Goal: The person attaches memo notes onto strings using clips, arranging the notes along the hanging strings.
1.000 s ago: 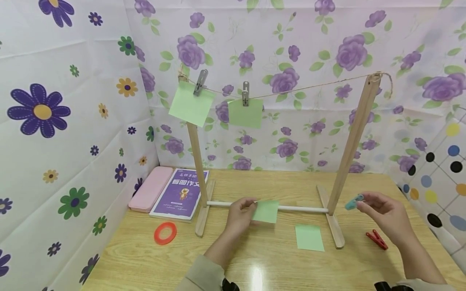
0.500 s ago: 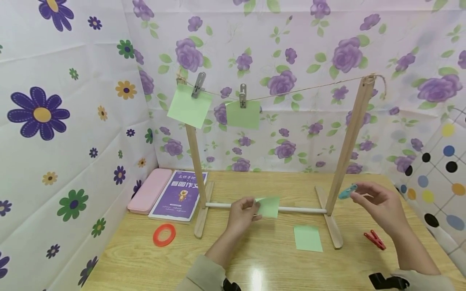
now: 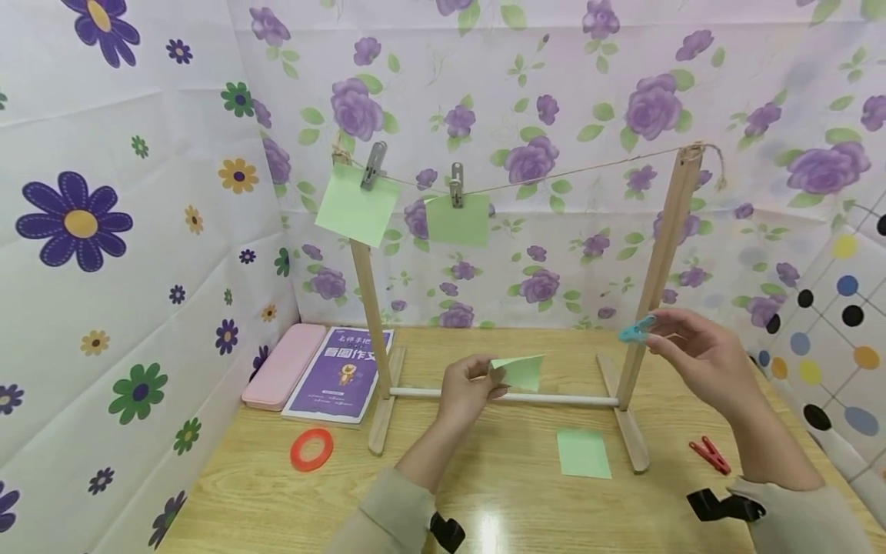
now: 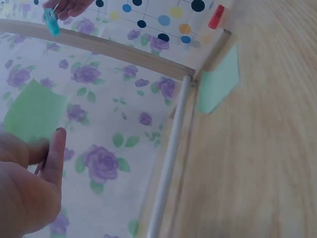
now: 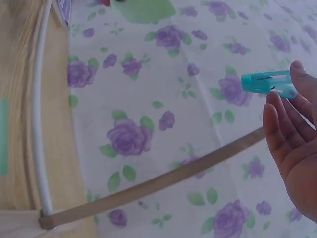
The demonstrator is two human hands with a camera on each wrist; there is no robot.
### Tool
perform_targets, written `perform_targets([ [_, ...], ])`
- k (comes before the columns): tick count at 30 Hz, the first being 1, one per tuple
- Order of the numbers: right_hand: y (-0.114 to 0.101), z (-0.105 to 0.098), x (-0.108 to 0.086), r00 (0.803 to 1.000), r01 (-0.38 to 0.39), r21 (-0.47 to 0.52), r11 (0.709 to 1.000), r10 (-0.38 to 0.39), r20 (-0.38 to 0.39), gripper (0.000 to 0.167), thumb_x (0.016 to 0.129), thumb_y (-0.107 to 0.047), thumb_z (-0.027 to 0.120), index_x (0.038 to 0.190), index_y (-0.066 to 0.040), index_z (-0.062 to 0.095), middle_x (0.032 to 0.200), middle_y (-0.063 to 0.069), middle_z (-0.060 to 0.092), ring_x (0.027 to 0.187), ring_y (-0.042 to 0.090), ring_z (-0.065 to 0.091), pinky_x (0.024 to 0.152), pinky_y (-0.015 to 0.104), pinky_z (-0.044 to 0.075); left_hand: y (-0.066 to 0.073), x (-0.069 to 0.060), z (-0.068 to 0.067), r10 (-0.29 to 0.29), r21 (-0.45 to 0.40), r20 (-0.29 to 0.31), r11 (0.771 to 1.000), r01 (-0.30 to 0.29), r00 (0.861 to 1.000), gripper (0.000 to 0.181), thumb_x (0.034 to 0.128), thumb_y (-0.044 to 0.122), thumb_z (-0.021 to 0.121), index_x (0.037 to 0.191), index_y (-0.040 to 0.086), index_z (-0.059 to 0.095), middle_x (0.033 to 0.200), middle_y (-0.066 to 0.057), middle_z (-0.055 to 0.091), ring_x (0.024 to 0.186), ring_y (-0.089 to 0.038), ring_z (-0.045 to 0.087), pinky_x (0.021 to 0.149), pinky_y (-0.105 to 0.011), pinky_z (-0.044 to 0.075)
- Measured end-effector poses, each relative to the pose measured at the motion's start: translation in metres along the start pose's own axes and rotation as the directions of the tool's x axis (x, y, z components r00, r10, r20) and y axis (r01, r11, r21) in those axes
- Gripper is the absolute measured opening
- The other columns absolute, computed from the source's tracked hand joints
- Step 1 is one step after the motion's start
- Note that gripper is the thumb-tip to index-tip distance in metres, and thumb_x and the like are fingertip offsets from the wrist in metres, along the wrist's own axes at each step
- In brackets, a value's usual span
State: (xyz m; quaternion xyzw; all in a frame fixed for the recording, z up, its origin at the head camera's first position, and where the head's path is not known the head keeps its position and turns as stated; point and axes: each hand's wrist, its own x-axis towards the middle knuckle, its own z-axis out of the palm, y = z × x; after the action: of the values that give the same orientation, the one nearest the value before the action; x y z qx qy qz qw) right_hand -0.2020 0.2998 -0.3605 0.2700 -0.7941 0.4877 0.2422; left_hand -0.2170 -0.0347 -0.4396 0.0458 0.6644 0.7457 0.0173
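My left hand (image 3: 471, 388) pinches a green paper square (image 3: 521, 372) by its left edge, above the white rod; the left wrist view shows the same paper (image 4: 34, 111) between thumb and fingers. Near the right post, my right hand (image 3: 702, 362) holds a turquoise clothespin (image 3: 637, 329) between thumb and fingertips; in the right wrist view the clothespin (image 5: 267, 83) points away from the hand (image 5: 297, 134). Two green papers (image 3: 357, 204) (image 3: 458, 219) hang from the string (image 3: 567, 175) by grey metal clips (image 3: 374, 165) (image 3: 457, 185).
Another green paper (image 3: 584, 453) and a red clothespin (image 3: 710, 455) lie on the table (image 3: 540, 508). Wooden posts (image 3: 369, 308) (image 3: 662, 254) stand either side, joined by a white rod (image 3: 561, 398). At left are a pink case (image 3: 285, 365), a purple book (image 3: 337, 375) and a red ring (image 3: 299, 455).
Both hands have risen, the left with its paper and the right with the turquoise clothespin. The right hand has also moved left, and the held paper has tilted.
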Motion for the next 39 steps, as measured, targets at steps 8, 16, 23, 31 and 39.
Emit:
perform_targets([
  [8, -0.018, 0.009, 0.027, 0.994, 0.110, -0.002, 0.994, -0.110, 0.023, 0.041, 0.087, 0.019, 0.067, 0.126, 0.007, 0.064, 0.096, 0.001, 0.068, 0.083, 0.005, 0.067, 0.068, 0.010, 0.055, 0.026, 0.010, 0.013, 0.032, -0.066, -0.066, 0.997, -0.036, 0.997, 0.030, 0.0950, -0.003, 0.067, 0.124, -0.010, 0.063, 0.105, -0.017, 0.070, 0.093, -0.024, 0.073, 0.085, -0.028, 0.062],
  [16, -0.036, 0.012, 0.053, 0.983, 0.180, 0.064, 0.982, -0.181, 0.015, 0.031, 0.082, 0.021, 0.070, 0.112, 0.011, 0.069, 0.093, -0.003, 0.074, 0.081, 0.004, 0.071, 0.071, 0.014, 0.059, 0.047, 0.017, 0.019, 0.101, -0.113, -0.093, 0.987, -0.112, 0.990, 0.023, 0.0941, 0.001, 0.070, 0.114, -0.010, 0.068, 0.098, -0.017, 0.073, 0.080, -0.021, 0.075, 0.077, -0.029, 0.063],
  [23, -0.058, 0.011, 0.080, 0.962, 0.269, 0.035, 0.963, -0.270, 0.032, 0.033, 0.081, 0.024, 0.067, 0.111, 0.011, 0.070, 0.093, 0.003, 0.075, 0.080, 0.007, 0.071, 0.067, 0.013, 0.058, 0.070, 0.024, 0.024, 0.156, -0.108, -0.121, 0.980, -0.169, 0.980, 0.024, 0.0937, 0.002, 0.071, 0.115, -0.009, 0.069, 0.100, -0.018, 0.074, 0.079, -0.021, 0.076, 0.077, -0.029, 0.063],
  [31, -0.088, 0.011, 0.112, 0.941, 0.332, -0.119, 0.936, -0.337, -0.027, 0.017, 0.085, 0.012, 0.074, 0.101, 0.007, 0.076, 0.088, 0.002, 0.075, 0.074, -0.001, 0.065, 0.066, 0.007, 0.053, 0.098, 0.027, 0.026, 0.223, -0.094, -0.131, 0.967, -0.236, 0.966, 0.014, 0.0921, 0.003, 0.073, 0.103, -0.007, 0.074, 0.095, -0.020, 0.075, 0.077, -0.019, 0.076, 0.076, -0.029, 0.064],
  [39, -0.124, 0.013, 0.134, 0.948, 0.304, -0.173, 0.937, -0.315, -0.045, 0.029, 0.079, 0.015, 0.078, 0.106, 0.005, 0.076, 0.091, -0.023, 0.071, 0.075, -0.006, 0.068, 0.062, 0.007, 0.050, 0.120, 0.029, 0.025, 0.255, -0.123, -0.107, 0.956, -0.267, 0.961, 0.012, 0.0934, 0.002, 0.071, 0.102, -0.007, 0.072, 0.093, -0.017, 0.075, 0.077, -0.019, 0.075, 0.076, -0.031, 0.064],
])
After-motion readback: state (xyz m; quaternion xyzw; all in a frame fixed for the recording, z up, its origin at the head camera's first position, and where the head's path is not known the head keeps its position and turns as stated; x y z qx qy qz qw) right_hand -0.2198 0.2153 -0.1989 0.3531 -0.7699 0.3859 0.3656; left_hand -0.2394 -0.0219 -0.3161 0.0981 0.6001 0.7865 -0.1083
